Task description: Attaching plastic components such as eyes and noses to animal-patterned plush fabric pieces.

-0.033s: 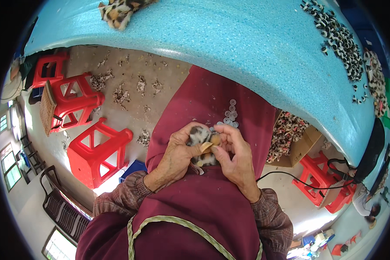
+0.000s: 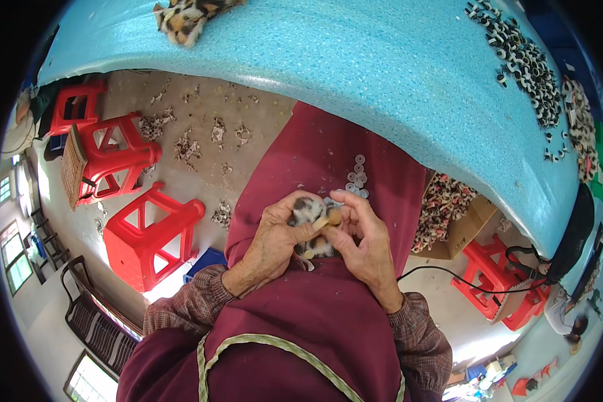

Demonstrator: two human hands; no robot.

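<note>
Over my lap, both hands hold a small plush piece (image 2: 308, 210) with white, black and orange patches. My left hand (image 2: 272, 231) is closed round its left side, with the thumb laid across it. My right hand (image 2: 364, 233) pinches a tan part at the middle of the piece between thumb and fingers. The fingers partly cover this part, so its exact shape is hard to make out. Just beyond my fingertips, several small translucent round discs (image 2: 357, 178) lie on the maroon apron (image 2: 275, 167).
Beyond my lap is a blue-covered table (image 2: 355, 60), bearing a patterned plush piece (image 2: 187, 23) and a pile of small black-and-white parts (image 2: 529, 67). A carton (image 2: 472, 231) of fabric pieces stands under its right side. Red stools (image 2: 147, 231) and scraps (image 2: 187, 146) are on the floor at left.
My fingers have shifted slightly on the plush piece, and the tan part has turned a little between them. My forearms keep their place.
</note>
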